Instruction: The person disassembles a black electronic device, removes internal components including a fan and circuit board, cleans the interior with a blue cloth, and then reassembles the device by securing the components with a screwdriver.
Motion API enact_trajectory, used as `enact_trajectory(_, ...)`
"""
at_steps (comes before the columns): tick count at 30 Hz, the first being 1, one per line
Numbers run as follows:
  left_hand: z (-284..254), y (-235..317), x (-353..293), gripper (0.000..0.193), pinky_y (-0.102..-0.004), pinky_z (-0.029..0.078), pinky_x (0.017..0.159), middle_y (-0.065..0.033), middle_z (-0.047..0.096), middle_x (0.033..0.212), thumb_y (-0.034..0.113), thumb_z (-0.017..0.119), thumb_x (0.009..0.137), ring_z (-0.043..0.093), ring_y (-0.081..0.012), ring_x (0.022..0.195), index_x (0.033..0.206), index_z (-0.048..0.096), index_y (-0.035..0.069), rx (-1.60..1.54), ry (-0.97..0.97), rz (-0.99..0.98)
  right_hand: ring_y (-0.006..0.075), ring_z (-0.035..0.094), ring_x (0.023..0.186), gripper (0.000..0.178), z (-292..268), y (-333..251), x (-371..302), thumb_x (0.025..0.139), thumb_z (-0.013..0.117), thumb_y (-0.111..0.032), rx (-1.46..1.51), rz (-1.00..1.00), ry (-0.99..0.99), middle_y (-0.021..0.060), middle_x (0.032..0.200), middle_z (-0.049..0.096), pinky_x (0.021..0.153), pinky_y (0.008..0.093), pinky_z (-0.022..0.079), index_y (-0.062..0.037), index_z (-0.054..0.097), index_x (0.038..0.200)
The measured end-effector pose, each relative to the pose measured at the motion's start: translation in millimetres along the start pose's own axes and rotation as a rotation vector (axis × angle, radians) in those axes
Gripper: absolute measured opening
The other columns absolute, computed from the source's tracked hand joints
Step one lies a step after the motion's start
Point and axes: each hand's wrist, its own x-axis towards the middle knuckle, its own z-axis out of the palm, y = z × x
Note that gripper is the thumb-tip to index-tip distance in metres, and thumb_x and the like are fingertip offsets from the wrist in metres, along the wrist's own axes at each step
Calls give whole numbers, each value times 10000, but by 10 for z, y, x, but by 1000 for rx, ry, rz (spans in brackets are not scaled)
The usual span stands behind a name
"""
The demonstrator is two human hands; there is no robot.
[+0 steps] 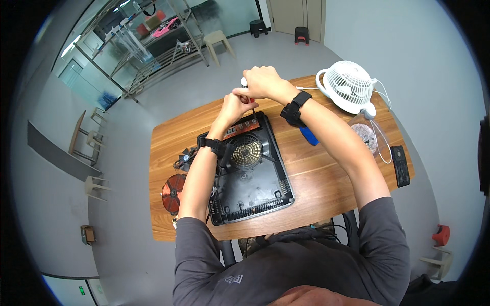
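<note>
A black plastic induction cooker base (255, 186) lies open on the wooden table in front of me. My right hand (263, 81) is closed over the handle of a screwdriver (244, 82), whose pale end sticks out beside the fingers. Just below it, my left hand (237, 109) has its fingers curled in around the lower handle. The dark shaft points down at the far edge of the base, by a control circuit board (242, 129). Exactly where the tip rests is too small to tell. Nearer me, the base has a round fan opening (246, 152).
Left of the base are a copper coil (173, 194) and a small black fan (186, 159), partly behind my left forearm. On the right stand a white caged fan (349, 85), a clear bag with a round disc (364, 137) and a black tray (400, 166). A blue object (309, 136) lies under my right forearm.
</note>
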Motion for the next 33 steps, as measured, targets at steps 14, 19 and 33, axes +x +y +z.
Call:
enact_trajectory(14, -43, -76, -8, 305, -330, 538, 725, -79, 751, 850, 207, 859, 809, 665, -135, 766, 981, 742, -16, -161, -48, 24, 415, 725, 868, 566, 81, 21, -33, 813, 703, -484, 112, 79, 14, 247, 902, 733, 786, 486, 574, 35, 655, 1034)
enact_trajectory(19, -53, 42, -37, 321, -351, 533, 717, -95, 750, 836, 220, 869, 797, 669, -151, 758, 960, 744, -27, -20, 8, -31, 388, 734, 804, 488, 153, -12, -20, 825, 700, -446, 67, 6, 165, 224, 831, 733, 739, 475, 585, 16, 685, 980)
enact_trajectory(33, 34, -178, -14, 267, -347, 522, 692, -81, 727, 815, 206, 841, 826, 669, -170, 765, 904, 729, -24, -211, -26, 48, 404, 724, 829, 424, 116, -86, -48, 850, 649, -418, 90, 13, 96, 223, 855, 731, 755, 499, 575, -27, 675, 1014)
